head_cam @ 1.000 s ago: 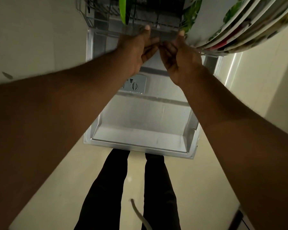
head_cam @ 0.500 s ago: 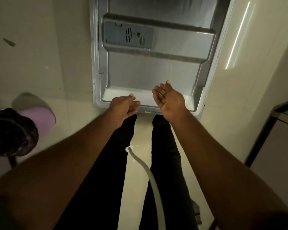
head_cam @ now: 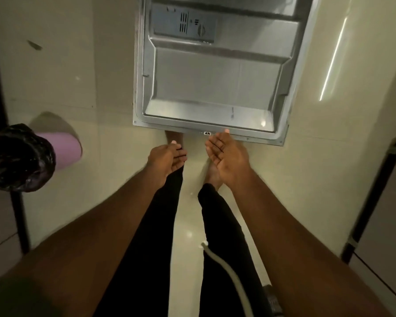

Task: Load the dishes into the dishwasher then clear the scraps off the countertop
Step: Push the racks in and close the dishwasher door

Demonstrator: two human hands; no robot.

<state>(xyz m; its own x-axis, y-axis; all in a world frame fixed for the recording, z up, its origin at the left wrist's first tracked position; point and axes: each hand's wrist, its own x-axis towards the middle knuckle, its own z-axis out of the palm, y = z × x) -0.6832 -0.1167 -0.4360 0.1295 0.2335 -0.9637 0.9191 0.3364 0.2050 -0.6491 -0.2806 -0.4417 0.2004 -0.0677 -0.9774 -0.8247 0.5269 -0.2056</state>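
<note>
The dishwasher door (head_cam: pixel 215 88) lies open and flat in front of me, its grey steel inner face up, with the detergent dispenser (head_cam: pixel 184 25) near the top. The rack and the dishes are out of view. My left hand (head_cam: pixel 166 160) hovers just short of the door's near edge, fingers loosely bent, holding nothing. My right hand (head_cam: pixel 225 154) is palm up with straight fingers, its fingertips at the door's front edge near the latch (head_cam: pixel 207 133). Whether it touches the edge I cannot tell.
A lilac bin (head_cam: pixel 60 149) lined with a black bag (head_cam: pixel 16 159) stands on the cream floor at the left. A dark frame (head_cam: pixel 373 193) runs along the right. My legs in black trousers (head_cam: pixel 160 236) and a grey cord (head_cam: pixel 229 275) are below.
My hands left the rack's front edge and drew back to the door's near edge. The view tilted down, so the rack and plates passed out of sight.
</note>
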